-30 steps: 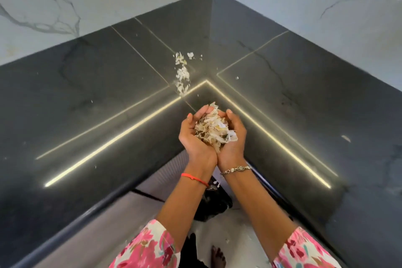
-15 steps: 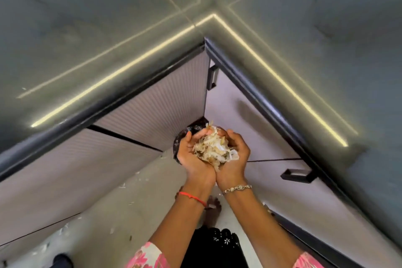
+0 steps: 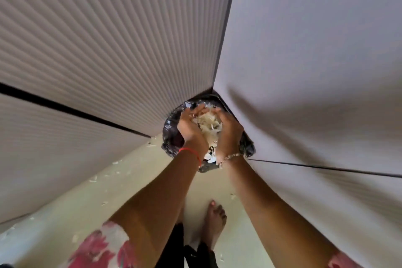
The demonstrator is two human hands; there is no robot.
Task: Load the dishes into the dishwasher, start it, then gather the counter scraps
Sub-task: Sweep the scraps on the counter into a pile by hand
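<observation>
Both hands, left and right, cup scraps between half-curled palms above the bin bag.

Both arms are reaching down; the left hand and right hand are cupping together, seemingly parting slightly.

Two hands, the left hand and the right hand, are cupped together around one heap of pale scraps. One bin lined with a black bag sits beneath them. Each wrist bears one band: a red thread and a metal bracelet. One bare foot shows. Roughly a dozen stray bits dot the floor, though blur makes that count unsure.
</observation>
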